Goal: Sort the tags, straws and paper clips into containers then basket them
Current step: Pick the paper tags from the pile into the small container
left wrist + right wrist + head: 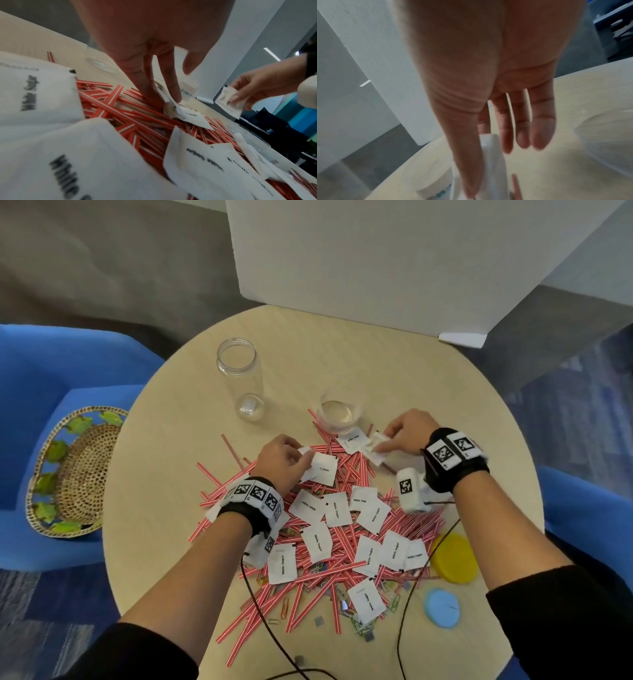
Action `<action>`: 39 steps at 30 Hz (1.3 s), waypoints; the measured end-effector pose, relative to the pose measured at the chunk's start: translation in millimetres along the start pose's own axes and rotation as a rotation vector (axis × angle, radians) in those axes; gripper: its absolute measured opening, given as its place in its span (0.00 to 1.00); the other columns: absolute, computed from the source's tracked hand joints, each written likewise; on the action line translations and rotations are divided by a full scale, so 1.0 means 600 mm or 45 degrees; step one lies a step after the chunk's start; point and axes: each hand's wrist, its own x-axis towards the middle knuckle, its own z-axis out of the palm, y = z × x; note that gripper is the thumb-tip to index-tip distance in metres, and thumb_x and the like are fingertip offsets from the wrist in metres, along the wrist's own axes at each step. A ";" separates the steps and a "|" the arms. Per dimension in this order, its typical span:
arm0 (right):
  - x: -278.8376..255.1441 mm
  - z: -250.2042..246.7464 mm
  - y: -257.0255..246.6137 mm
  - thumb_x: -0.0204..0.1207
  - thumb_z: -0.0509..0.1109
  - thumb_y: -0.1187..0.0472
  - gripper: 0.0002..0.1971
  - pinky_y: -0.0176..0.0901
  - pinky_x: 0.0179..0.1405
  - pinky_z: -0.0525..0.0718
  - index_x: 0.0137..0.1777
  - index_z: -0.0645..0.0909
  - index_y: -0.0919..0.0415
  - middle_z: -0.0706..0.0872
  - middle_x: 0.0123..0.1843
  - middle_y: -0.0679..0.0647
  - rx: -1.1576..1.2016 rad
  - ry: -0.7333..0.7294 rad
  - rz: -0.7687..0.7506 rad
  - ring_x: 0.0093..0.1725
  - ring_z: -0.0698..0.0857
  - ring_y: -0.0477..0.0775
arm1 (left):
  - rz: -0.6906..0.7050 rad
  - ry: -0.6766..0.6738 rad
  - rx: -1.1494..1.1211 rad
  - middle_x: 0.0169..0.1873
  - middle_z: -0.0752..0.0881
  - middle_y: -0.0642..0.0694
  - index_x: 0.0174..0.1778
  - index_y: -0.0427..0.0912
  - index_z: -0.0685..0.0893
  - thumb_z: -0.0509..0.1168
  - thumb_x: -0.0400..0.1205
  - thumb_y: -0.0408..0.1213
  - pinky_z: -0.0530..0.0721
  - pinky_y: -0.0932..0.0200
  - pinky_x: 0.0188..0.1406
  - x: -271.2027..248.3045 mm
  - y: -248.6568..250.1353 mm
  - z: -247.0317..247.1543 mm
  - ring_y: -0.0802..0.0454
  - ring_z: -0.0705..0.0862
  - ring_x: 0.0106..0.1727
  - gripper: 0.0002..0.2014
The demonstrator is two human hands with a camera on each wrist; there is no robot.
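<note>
White tags (310, 506) printed "White Sugar" lie over red-striped straws (342, 542) at mid-frame, paper clips (363, 626) toward the bottom. The left hand (282, 462) pinches a tag left of centre; the right hand (406, 433) pinches another (229, 100) beside the glass (339, 414). The round pale wooden worktop (171, 474) also bears a clear jar (239, 371). A woven basket (72, 470) sits on a blue chair (24, 392) at left, over grey carpet.

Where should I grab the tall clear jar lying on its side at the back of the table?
Judging by its pose, the tall clear jar is best gripped round its mid-body from above, fingers and thumb on opposite sides. It lies on the table with its open mouth pointing away, so the rim offers a poorer hold and the round wall may roll.
</note>
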 end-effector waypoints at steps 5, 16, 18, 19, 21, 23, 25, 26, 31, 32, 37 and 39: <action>0.019 0.051 -0.043 0.65 0.85 0.55 0.15 0.33 0.31 0.73 0.47 0.88 0.61 0.87 0.44 0.51 0.053 0.076 -0.048 0.39 0.83 0.48 | -0.096 0.067 0.067 0.47 0.80 0.50 0.44 0.51 0.81 0.82 0.67 0.43 0.81 0.56 0.49 0.008 0.009 0.017 0.50 0.79 0.48 0.17; 0.039 0.084 -0.040 0.62 0.85 0.58 0.17 0.35 0.22 0.67 0.28 0.76 0.53 0.81 0.32 0.49 0.168 0.169 0.059 0.30 0.78 0.49 | -0.229 0.011 -0.002 0.57 0.87 0.48 0.67 0.55 0.79 0.85 0.60 0.40 0.85 0.53 0.58 0.006 0.035 0.027 0.51 0.84 0.52 0.39; 0.038 0.083 -0.039 0.61 0.85 0.61 0.17 0.34 0.23 0.69 0.27 0.76 0.54 0.81 0.32 0.48 0.211 0.129 0.073 0.30 0.78 0.48 | -0.211 -0.048 0.126 0.60 0.84 0.50 0.67 0.57 0.78 0.85 0.60 0.45 0.82 0.52 0.63 0.006 0.041 0.029 0.49 0.82 0.59 0.38; 0.037 0.084 -0.038 0.61 0.85 0.62 0.16 0.33 0.23 0.70 0.28 0.78 0.55 0.81 0.32 0.48 0.238 0.120 0.075 0.29 0.78 0.47 | -0.196 -0.075 0.183 0.61 0.83 0.51 0.67 0.57 0.78 0.85 0.62 0.46 0.80 0.53 0.64 0.006 0.044 0.031 0.49 0.81 0.62 0.37; 0.030 0.087 -0.033 0.61 0.84 0.64 0.13 0.33 0.24 0.72 0.31 0.80 0.56 0.83 0.33 0.47 0.278 0.144 0.077 0.31 0.80 0.47 | -0.151 -0.123 0.300 0.61 0.81 0.52 0.67 0.56 0.80 0.83 0.64 0.49 0.78 0.53 0.64 0.009 0.048 0.033 0.49 0.80 0.64 0.34; 0.021 0.086 -0.024 0.61 0.84 0.64 0.13 0.34 0.24 0.72 0.35 0.81 0.54 0.83 0.35 0.46 0.291 0.197 0.076 0.36 0.82 0.50 | -0.107 -0.165 0.407 0.55 0.80 0.51 0.69 0.57 0.80 0.81 0.66 0.52 0.79 0.52 0.62 0.013 0.051 0.034 0.48 0.79 0.62 0.34; 0.008 0.077 -0.010 0.61 0.85 0.62 0.15 0.35 0.31 0.77 0.43 0.83 0.53 0.84 0.42 0.47 0.271 0.225 0.094 0.42 0.83 0.51 | -0.080 -0.181 0.441 0.51 0.76 0.51 0.70 0.54 0.81 0.80 0.67 0.53 0.79 0.53 0.61 0.016 0.055 0.032 0.47 0.80 0.61 0.33; 0.004 0.071 -0.001 0.62 0.86 0.61 0.17 0.36 0.39 0.81 0.49 0.85 0.53 0.85 0.46 0.49 0.274 0.211 0.105 0.45 0.84 0.51 | -0.081 -0.186 0.440 0.51 0.77 0.51 0.69 0.53 0.82 0.80 0.68 0.53 0.79 0.53 0.60 0.016 0.055 0.031 0.47 0.80 0.60 0.32; -0.028 0.019 0.018 0.64 0.86 0.60 0.25 0.38 0.55 0.83 0.61 0.87 0.62 0.89 0.57 0.54 0.305 0.226 0.076 0.48 0.85 0.49 | -0.113 -0.150 0.222 0.52 0.88 0.50 0.54 0.48 0.88 0.82 0.66 0.50 0.83 0.58 0.53 0.010 0.041 0.017 0.52 0.84 0.52 0.22; -0.034 0.004 0.012 0.65 0.86 0.60 0.23 0.39 0.52 0.85 0.60 0.88 0.63 0.90 0.55 0.56 0.378 0.269 0.053 0.44 0.86 0.49 | -0.120 -0.135 0.158 0.49 0.88 0.50 0.52 0.48 0.89 0.82 0.65 0.49 0.82 0.61 0.48 0.006 0.035 0.011 0.53 0.84 0.48 0.21; -0.024 -0.044 -0.057 0.69 0.83 0.56 0.15 0.43 0.44 0.91 0.53 0.87 0.57 0.91 0.48 0.52 0.734 0.334 -0.158 0.37 0.92 0.52 | -0.095 -0.005 -0.076 0.34 0.88 0.49 0.40 0.45 0.88 0.83 0.65 0.51 0.78 0.62 0.31 -0.010 0.005 -0.030 0.51 0.83 0.35 0.17; -0.002 -0.043 -0.089 0.74 0.79 0.63 0.08 0.46 0.47 0.91 0.52 0.88 0.59 0.92 0.48 0.57 0.650 0.313 -0.201 0.37 0.92 0.54 | -0.076 0.051 -0.142 0.36 0.88 0.51 0.44 0.46 0.88 0.82 0.65 0.53 0.81 0.64 0.32 -0.011 -0.003 -0.051 0.54 0.85 0.35 0.19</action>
